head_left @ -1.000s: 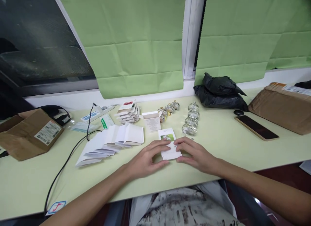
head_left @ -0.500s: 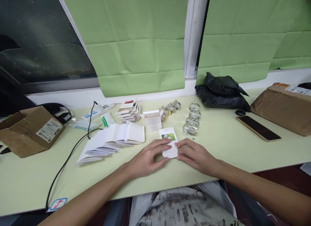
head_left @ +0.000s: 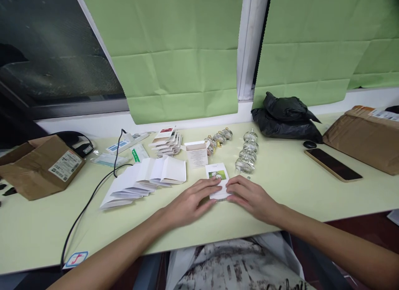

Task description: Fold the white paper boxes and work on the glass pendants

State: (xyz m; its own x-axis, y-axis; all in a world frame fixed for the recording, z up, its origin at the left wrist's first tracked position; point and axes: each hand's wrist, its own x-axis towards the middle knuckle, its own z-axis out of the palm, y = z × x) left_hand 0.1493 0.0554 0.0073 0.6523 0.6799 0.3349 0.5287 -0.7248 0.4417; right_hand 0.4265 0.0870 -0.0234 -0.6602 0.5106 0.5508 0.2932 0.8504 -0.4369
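Note:
A small white box [head_left: 217, 170] with a green picture lies on the table between my hands. The fingers of my left hand [head_left: 195, 200] stretch over its left side, with the thumb at the lower left edge. My right hand [head_left: 251, 198] closes on the right edge, its fingertips bent onto the box. A barcode shows at the near end; the fingers hide part of the front. Just beyond stands an upright white box [head_left: 197, 157] with its top flaps open. Silver ornate glass bottles [head_left: 246, 165] stand in a row to the right, and gold-topped bottles [head_left: 220, 137] stand behind.
Folded white boxes [head_left: 140, 177] fan out on the left, with a stack of printed boxes [head_left: 166, 140] behind. A black cable [head_left: 90, 196] crosses the table by an open carton [head_left: 40, 165]. On the right are a phone [head_left: 333, 164], black bags [head_left: 286, 123] and a brown parcel [head_left: 364, 140].
The near end of the small white box now shows its barcode. My right fingers have shifted slightly at its right edge. My left hand has stayed nearly still.

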